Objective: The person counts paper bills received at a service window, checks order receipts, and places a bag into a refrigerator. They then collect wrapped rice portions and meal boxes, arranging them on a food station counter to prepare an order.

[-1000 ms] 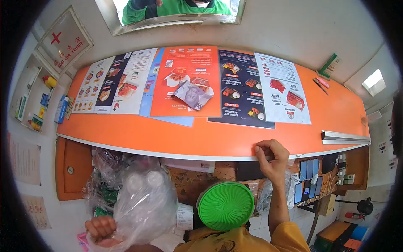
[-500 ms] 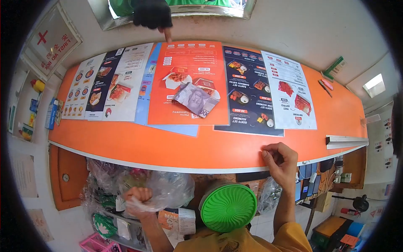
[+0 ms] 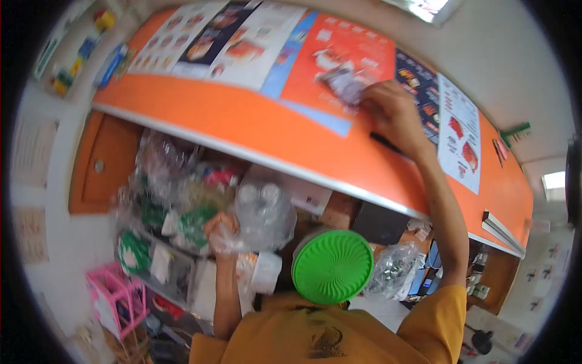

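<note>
The right hand [image 3: 393,110] is no longer at the edge of the tabletop [image 3: 242,118]; the banknote [image 3: 344,84] now lies just beside that hand.

We can pass along the front of the counter [image 3: 200,106] | our right forearm [image 3: 447,212] crosses it | plastic bag [image 3: 264,215] and green lid [image 3: 333,266] obstruct below

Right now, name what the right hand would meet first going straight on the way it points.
The right hand would likely meet the crumpled banknote on the red menu first; whether they touch is unclear.
</note>
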A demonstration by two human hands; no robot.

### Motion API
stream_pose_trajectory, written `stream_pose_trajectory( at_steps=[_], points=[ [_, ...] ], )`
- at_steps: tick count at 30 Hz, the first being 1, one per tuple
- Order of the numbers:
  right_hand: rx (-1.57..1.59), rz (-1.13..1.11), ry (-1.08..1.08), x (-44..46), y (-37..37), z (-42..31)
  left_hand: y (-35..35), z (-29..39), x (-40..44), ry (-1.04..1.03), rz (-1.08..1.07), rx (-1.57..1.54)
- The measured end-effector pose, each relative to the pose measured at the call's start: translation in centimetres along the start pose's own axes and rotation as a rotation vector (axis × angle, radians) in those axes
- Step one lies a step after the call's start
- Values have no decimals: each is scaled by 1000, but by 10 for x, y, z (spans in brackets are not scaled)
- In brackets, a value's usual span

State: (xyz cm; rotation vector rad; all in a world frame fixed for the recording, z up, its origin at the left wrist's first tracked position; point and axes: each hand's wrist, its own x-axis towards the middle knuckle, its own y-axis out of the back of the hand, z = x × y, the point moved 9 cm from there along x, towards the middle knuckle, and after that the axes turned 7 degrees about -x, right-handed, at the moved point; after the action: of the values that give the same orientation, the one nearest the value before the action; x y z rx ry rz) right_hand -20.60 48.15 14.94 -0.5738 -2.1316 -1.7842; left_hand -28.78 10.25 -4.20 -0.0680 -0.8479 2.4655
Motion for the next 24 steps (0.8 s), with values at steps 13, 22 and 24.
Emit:
stream_pose_trajectory(
  at_steps=[13, 22, 24],
  points=[
    [807, -132, -683, -213, -8, -142, 38, 77, -131, -9, 219, 877],
    [1213, -211, -1115, -181, -205, -91, 33, 77, -154, 63, 101, 875],
    [1248, -352, -1143, -133, -232, -109, 53, 79, -165, 89, 186, 806]
  ],
)
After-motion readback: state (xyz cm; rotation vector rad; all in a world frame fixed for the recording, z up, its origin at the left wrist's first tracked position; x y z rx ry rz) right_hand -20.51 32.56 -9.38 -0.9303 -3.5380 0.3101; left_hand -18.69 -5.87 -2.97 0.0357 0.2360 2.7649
